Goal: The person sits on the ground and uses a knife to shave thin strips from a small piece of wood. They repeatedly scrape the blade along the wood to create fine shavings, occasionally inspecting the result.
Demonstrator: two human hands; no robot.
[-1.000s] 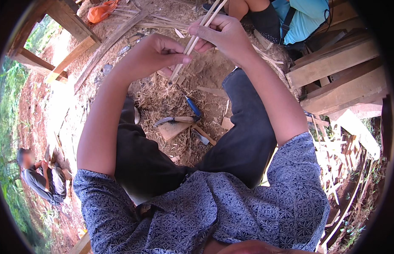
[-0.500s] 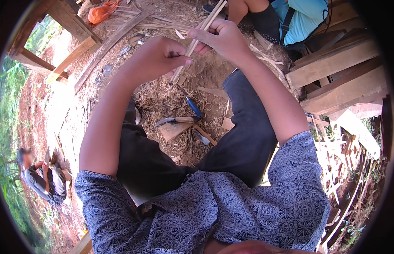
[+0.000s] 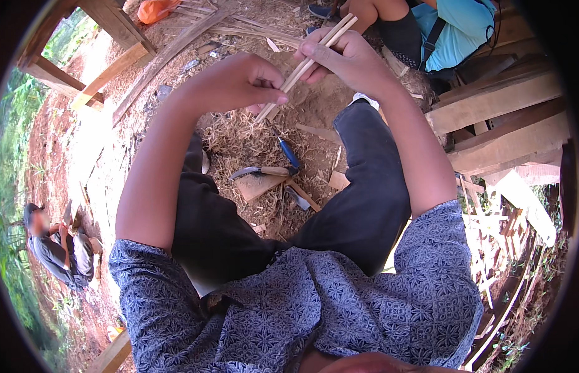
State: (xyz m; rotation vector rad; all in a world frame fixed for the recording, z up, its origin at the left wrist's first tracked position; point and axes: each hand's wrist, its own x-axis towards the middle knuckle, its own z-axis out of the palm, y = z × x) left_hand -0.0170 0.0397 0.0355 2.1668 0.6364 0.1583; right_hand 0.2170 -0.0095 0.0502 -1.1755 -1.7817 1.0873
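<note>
- The right hand (image 3: pixel 348 59) is clenched around a few thin pale sticks (image 3: pixel 305 65); the thumb lies across them and the fingers curl under, up at 12 o'clock in the view.
- The left hand (image 3: pixel 240 81) pinches the lower part of the same sticks between thumb and bent fingers, just toward 9 o'clock of the right hand, the two hands nearly touching.
- The sticks run on a slant, the upper ends poking out past the right hand toward 1 o'clock, the lower ends sticking out below the left thumb toward 7 o'clock.
- Both forearms come up from the lower edge; the sleeves of a blue patterned shirt (image 3: pixel 302 311) cover the upper arms.
- Between the dark trousers (image 3: pixel 364 193), straight toward 6 o'clock of the hands, a curved knife (image 3: pixel 261 171) lies on a small wooden block (image 3: pixel 257 185) amid straw and shavings.
- A tool with a blue handle (image 3: pixel 288 152) lies just toward 1 o'clock of the knife.
- At 1 o'clock of the hands sits another person in a light blue top (image 3: pixel 463 28); only knee and torso show.
- Rough planks (image 3: pixel 501 112) are stacked at 3 o'clock.
- Far off at 8 o'clock a third person (image 3: pixel 56 248) crouches on red earth.
</note>
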